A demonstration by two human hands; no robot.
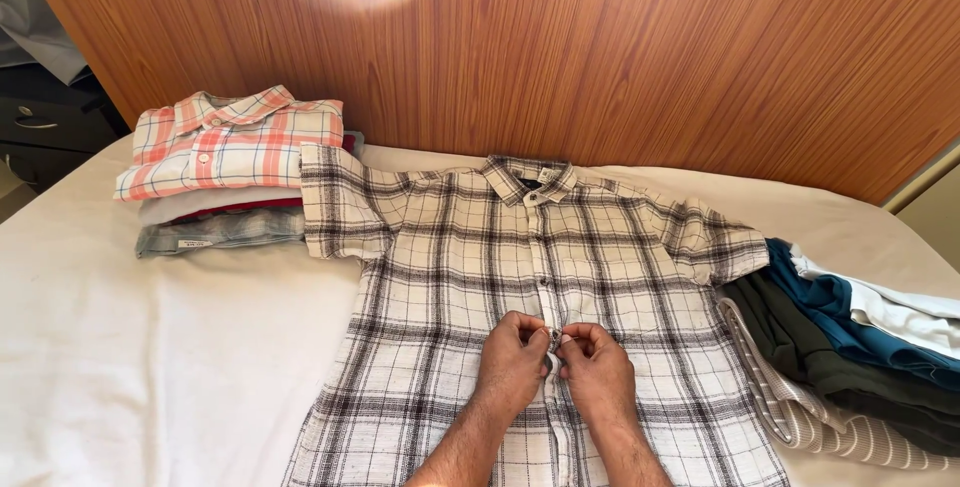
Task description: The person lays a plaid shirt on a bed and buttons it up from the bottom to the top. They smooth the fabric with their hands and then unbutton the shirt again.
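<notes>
White bed (150,367) carries a plaid shirt (450,247), spread flat. Left hand (512,362) and right hand (598,367) pinch its button strip between them; fabric appears soft, light, best held at that edge.

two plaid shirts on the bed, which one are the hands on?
The black-and-white plaid shirt, spread flat in the middle of the bed. Both the left hand and right hand pinch its button strip. The orange-and-white plaid shirt sits folded on the stack, untouched.
</notes>
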